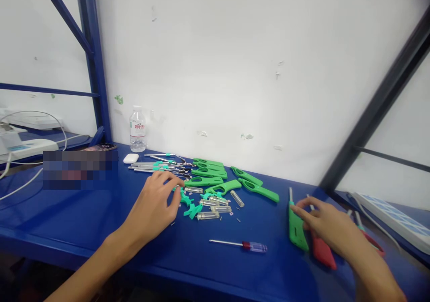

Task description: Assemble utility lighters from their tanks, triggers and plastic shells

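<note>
Green lighter point(297, 231) at the right hand's point(325, 221) fingertips, loose parts beside the left hand point(152, 206)

Slim and upright-nozzled, the green lighter lies toward the right end of a blue table point(188, 264), its metal tip pointing to the wall point(235, 69). The right hand reaches over it from the right, thumb and forefinger at the base of the nozzle; whether they are clamped on it or only touching, I cannot tell. Beneath that same hand lies a red lighter point(323, 252), partly covered, and past the wrist shows another red item point(375, 244), also half hidden.

Toward the middle, the left hand hangs curled at the edge of a heap of parts. Its thumb and fingers bend toward each other near some teal pieces point(193, 210); whether anything is pinched between them cannot be made out. Clear tanks point(208, 215) lie just beside the teal pieces, with green casings point(224, 187) behind them and metal tubes point(146, 167) with dark wires to the left.

Nearer the front edge rests a screwdriver point(255, 247), its purple handle to the right, well apart from both hands. At the back stand a water bottle point(137, 134) and, just beside it, a small white case point(131, 158). White power strips point(398, 219) lie beyond the right-hand post point(379, 98) and at the far left.
</note>
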`<control>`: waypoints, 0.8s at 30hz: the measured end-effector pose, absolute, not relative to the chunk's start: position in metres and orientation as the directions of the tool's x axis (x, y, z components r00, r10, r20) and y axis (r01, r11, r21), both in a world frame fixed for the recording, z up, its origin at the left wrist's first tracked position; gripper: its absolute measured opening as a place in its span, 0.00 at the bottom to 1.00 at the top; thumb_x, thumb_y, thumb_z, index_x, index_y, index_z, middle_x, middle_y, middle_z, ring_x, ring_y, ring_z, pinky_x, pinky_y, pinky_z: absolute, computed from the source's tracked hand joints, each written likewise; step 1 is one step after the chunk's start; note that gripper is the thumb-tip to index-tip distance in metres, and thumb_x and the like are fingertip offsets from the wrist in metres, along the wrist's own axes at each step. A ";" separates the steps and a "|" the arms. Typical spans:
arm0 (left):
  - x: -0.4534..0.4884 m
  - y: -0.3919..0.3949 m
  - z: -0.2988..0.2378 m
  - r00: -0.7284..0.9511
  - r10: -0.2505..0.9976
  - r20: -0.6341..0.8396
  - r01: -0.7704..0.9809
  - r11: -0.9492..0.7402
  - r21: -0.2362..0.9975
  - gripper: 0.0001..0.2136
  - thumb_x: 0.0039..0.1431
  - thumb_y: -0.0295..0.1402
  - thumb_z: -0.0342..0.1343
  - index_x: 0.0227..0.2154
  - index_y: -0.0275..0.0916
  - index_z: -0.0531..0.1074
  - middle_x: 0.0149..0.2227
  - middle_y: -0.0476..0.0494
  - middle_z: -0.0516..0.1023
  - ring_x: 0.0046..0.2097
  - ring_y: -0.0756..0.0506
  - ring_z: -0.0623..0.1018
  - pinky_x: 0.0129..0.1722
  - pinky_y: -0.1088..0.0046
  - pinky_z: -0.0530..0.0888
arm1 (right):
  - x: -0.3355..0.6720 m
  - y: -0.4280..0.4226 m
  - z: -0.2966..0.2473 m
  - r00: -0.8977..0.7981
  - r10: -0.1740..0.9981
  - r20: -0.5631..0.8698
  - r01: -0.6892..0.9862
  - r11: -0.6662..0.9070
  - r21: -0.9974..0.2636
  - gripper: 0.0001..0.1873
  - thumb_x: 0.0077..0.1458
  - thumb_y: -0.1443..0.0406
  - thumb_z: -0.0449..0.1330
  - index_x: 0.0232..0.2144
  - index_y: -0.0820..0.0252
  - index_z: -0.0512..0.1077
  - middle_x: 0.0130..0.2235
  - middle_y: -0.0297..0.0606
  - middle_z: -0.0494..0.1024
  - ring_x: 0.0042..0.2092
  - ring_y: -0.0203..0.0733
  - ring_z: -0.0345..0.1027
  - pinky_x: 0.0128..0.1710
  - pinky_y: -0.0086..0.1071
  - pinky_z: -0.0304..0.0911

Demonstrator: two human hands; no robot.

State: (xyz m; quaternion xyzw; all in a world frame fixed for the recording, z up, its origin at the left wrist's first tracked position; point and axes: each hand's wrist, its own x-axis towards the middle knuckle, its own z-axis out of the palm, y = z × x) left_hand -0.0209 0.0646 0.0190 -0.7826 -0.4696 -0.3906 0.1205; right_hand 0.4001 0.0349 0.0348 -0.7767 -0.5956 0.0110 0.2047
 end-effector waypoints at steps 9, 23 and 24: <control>-0.092 0.108 0.016 0.176 0.760 0.625 0.907 -0.371 0.197 0.20 0.67 0.38 0.45 0.47 0.35 0.80 0.50 0.30 0.81 0.56 0.30 0.76 0.61 0.45 0.70 | 0.387 0.095 0.035 -0.022 0.986 0.165 0.997 0.034 -0.069 0.18 0.69 0.53 0.61 0.49 0.59 0.79 0.50 0.50 0.84 0.54 0.57 0.78 0.56 0.45 0.69; -0.092 0.106 0.015 0.283 0.861 0.424 0.864 -0.420 0.276 0.24 0.69 0.48 0.43 0.52 0.41 0.79 0.56 0.34 0.79 0.59 0.32 0.76 0.64 0.50 0.69 | 0.376 0.093 0.033 -0.074 0.992 0.105 0.992 0.063 0.109 0.13 0.69 0.63 0.63 0.53 0.61 0.77 0.52 0.47 0.82 0.53 0.55 0.77 0.53 0.51 0.73; -0.090 0.104 0.019 0.280 0.861 0.424 0.858 -0.423 0.292 0.24 0.69 0.48 0.44 0.51 0.40 0.79 0.55 0.34 0.80 0.59 0.32 0.76 0.64 0.49 0.69 | 0.376 0.085 0.037 -0.071 0.990 0.119 0.994 0.060 0.096 0.14 0.69 0.64 0.62 0.53 0.62 0.78 0.51 0.50 0.83 0.54 0.60 0.77 0.52 0.52 0.72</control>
